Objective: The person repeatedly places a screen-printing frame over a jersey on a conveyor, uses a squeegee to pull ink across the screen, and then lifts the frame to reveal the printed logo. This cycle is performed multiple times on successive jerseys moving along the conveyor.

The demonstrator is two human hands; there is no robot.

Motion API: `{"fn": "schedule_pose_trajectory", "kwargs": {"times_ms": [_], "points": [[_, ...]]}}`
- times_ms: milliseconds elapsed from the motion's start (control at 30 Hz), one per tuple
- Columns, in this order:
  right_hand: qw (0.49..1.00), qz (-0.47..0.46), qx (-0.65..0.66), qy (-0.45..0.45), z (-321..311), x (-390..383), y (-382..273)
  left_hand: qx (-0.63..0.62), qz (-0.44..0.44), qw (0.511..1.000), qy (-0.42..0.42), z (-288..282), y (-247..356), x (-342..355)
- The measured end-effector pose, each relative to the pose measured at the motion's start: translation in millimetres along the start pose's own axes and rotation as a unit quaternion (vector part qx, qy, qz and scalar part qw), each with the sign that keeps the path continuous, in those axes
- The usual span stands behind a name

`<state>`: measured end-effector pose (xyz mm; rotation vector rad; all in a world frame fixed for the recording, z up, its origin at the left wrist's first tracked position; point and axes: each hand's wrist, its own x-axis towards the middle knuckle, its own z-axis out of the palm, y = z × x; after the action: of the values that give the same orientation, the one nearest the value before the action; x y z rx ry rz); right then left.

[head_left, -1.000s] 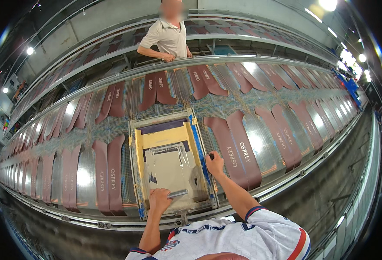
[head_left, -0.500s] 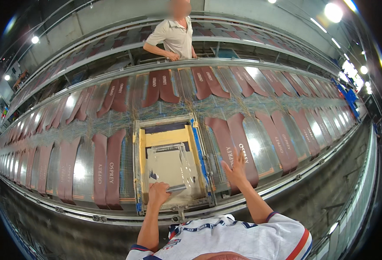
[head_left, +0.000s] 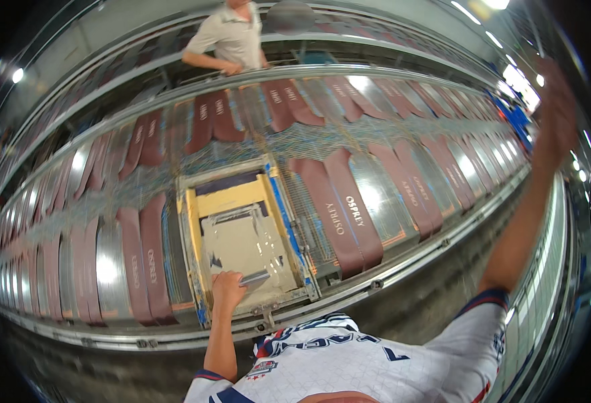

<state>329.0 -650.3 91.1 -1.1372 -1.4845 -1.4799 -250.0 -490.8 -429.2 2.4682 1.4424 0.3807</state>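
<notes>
My left hand [head_left: 228,290] is closed on the grey squeegee [head_left: 254,278] at the near side of a printing screen. Beige ink [head_left: 245,243] covers the mesh around it. The screen's frame [head_left: 189,235] has yellow inner edges and blue tape along its right side, and it lies on the long table. My right hand [head_left: 556,117] is raised at the far right, away from the table, its fingers smeared by motion. Right of the screen lies a pair of brown printed strips [head_left: 339,221] with pale lettering.
Several more brown strip pairs [head_left: 409,188] lie along both sides of the table. A metal rail [head_left: 403,272] runs along its near edge. Across the table stands a person in a light shirt [head_left: 231,37], one hand by the far rail. A blue machine part [head_left: 515,121] is at the right end.
My right hand has swung up and right, from above the strips beside the screen. My left hand keeps hold of the squeegee. The whole view has shifted and tilted.
</notes>
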Motion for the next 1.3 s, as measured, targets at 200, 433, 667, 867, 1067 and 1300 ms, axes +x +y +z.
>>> {"fn": "schedule_pose_trajectory", "kwargs": {"times_ms": [200,433,667,867,1067,1300], "points": [[0.970,0.172,-0.068,-0.155,-102,-39,-65,-0.045,0.011,0.999,0.006,10,-4,-10],[0.952,0.220,-0.033,-0.211,-87,-75,-54,-0.002,-0.026,0.999,-0.027,-6,0,-6],[0.935,0.266,-0.001,-0.235,-84,-150,-56,0.228,-0.090,0.959,-0.142,30,-33,-45],[0.930,0.277,0.039,-0.237,-19,-147,-51,-0.020,-0.131,0.990,-0.041,65,-56,-44],[0.947,0.244,0.041,-0.207,-33,-104,-42,0.093,-0.055,0.993,-0.043,-7,-18,23],[0.957,0.208,0.072,-0.186,-36,-99,-127,0.101,0.011,0.994,-0.038,-26,-40,28]]}}
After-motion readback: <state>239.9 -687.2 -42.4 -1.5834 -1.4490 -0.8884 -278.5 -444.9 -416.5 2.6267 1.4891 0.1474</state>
